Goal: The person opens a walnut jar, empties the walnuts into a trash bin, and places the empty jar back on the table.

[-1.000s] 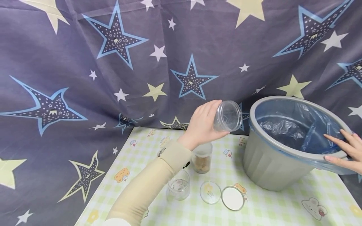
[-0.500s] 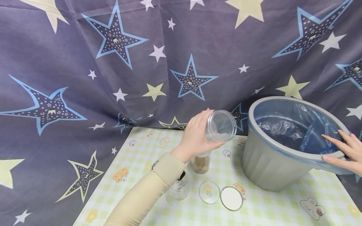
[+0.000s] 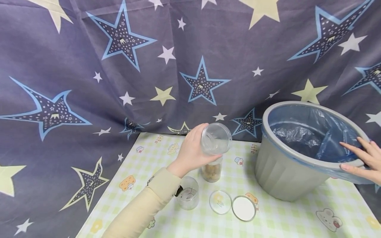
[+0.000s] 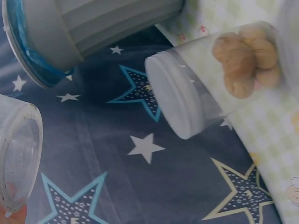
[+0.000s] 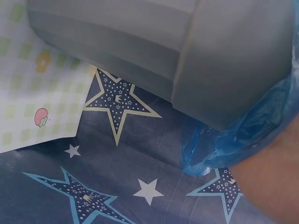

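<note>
My left hand (image 3: 192,150) grips a clear plastic jar (image 3: 216,138) by its side, tilted with its mouth toward the right. In the left wrist view, part of this clear jar (image 4: 19,154) shows at the left edge. Below and behind the hand stands a jar of brown, walnut-like pieces (image 3: 211,172) with a white cap (image 4: 173,95). My right hand (image 3: 367,160) holds the rim of a grey trash can (image 3: 281,168), fingers inside against the blue bag (image 3: 324,142) and thumb at the rim. The right wrist view shows the can's side wall (image 5: 229,60).
An open clear cup-like jar (image 3: 188,195) stands near the left forearm. Before it lie a clear round lid (image 3: 220,202) and a white, metal-rimmed lid (image 3: 244,208), side by side on the checked tablecloth (image 3: 285,221). A star-patterned curtain (image 3: 190,39) hangs behind.
My left hand has moved left and down with the clear jar, away from the trash can toward the nut-filled jar. The right hand has stayed at the rim.
</note>
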Tool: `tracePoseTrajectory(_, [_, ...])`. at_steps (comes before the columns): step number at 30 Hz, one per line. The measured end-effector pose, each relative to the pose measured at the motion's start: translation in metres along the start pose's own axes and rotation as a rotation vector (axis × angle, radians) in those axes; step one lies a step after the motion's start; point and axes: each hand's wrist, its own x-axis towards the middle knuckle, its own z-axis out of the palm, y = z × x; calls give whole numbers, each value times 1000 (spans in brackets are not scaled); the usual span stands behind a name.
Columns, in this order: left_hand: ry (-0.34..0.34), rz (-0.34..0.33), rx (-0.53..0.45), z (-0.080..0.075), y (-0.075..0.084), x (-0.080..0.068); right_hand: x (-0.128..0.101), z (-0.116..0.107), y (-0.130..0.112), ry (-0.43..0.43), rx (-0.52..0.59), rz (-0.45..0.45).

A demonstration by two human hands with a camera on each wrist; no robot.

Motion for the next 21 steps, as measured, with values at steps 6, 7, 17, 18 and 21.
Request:
tracePoseTrajectory(6, [-34,-125,-78,-7,-13,-15,0,1,1,27,-13,-46])
tracePoseTrajectory(7, [-40,-142,-79,-7,-16,-19,0,1,2,25,-18,-52])
tracePoseTrajectory(17, [-23,-212,-99,-9,-40,-46,-4,3,6,21,-28,-84])
tracePoseTrajectory(18, [-24,-215,-98,-9,-41,-47,-4,2,5,18,-15,-65])
tracePoseTrajectory(21, [-31,-237,-102,-8,-46,-53,-3,1,2,13,17,-6])
